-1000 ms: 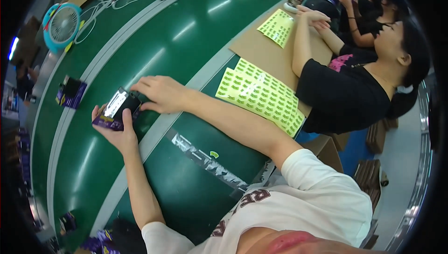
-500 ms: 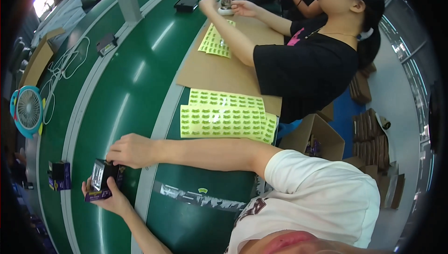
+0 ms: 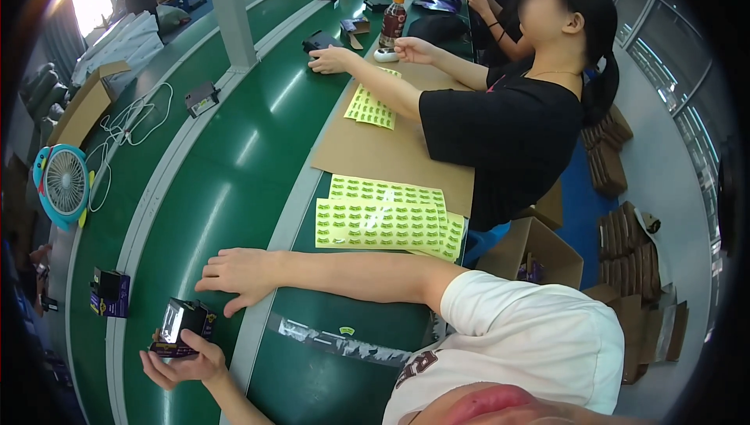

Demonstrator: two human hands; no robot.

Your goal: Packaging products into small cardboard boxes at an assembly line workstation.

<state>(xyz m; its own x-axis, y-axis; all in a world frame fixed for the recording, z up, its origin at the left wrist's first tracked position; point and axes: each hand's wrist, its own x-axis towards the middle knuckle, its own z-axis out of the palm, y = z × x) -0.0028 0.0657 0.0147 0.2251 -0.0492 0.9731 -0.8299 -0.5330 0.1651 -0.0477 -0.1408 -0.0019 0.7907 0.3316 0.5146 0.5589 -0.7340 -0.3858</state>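
Note:
My left hand (image 3: pixel 191 358) grips a small purple-and-black carton (image 3: pixel 186 326) from its near side, thumb against the front and fingers beneath. A glossy black face on the carton reflects the light; what is inside cannot be made out. Up and to the right of it, my right hand (image 3: pixel 238 276) hovers palm down over the green belt's edge, fingers stretched out and holding nothing. A similar black-and-purple carton (image 3: pixel 109 294) stands farther left, on the belt's rail.
Yellow sticker sheets (image 3: pixel 380 223) lie beside my right forearm. Past them, a co-worker in black reaches toward a black box (image 3: pixel 320 41), near a drink bottle (image 3: pixel 393 22). A blue fan (image 3: pixel 64 184) and white cable (image 3: pixel 129 124) lie left. An open cardboard box (image 3: pixel 539 249) stands right.
My right hand has let go of the carton and drawn away to the right, its fingers spreading. My left hand still holds the carton. The co-worker's hand has moved toward the black box.

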